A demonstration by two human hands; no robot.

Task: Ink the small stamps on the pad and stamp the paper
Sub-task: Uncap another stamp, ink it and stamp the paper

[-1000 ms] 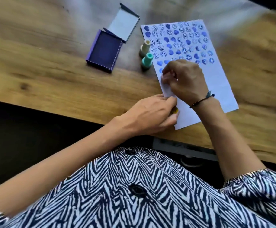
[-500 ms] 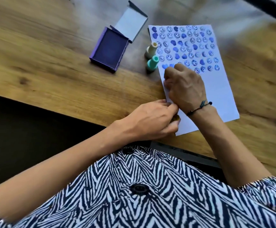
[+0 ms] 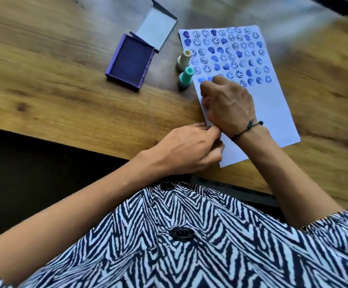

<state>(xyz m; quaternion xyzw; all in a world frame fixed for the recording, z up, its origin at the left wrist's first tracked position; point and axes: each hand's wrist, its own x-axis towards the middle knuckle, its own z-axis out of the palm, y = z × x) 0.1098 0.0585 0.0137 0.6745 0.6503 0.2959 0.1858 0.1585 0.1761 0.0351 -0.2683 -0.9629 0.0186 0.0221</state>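
- Right now the right hand (image 3: 228, 104) sits curled on the left side of the paper (image 3: 272, 113), fingers bunched downward as if pressing a stamp; the stamp itself is hidden under the knuckles, so I cannot tell what it pinches.
- The left hand (image 3: 191, 149) rests at the sheet's near left edge, fingers drawn together over something small and yellowish (probably another stamp, mostly hidden), and seems to pin the paper.
- Risk, as I judge it: if the left hand eases off, the thin loose sheet could slide on the smooth tabletop (image 3: 65, 96) and smear the print; a tilted press would leave a partial mark, and the heel of the hand could drag over fresh ink.
- Just left of the paper stand two small stamps, a cream stamp (image 3: 183, 61) and a teal stamp (image 3: 186, 77), both upright, peg-shaped with flared bases, looking like matte plastic.
- Farther left lies the ink pad (image 3: 130, 63), a flat purple box with a dark felt-like bed, its pale hinged lid (image 3: 155, 31) open behind.
- Rows of blue smiley rings and solid blobs fill the sheet's upper half; the lower half is blank.
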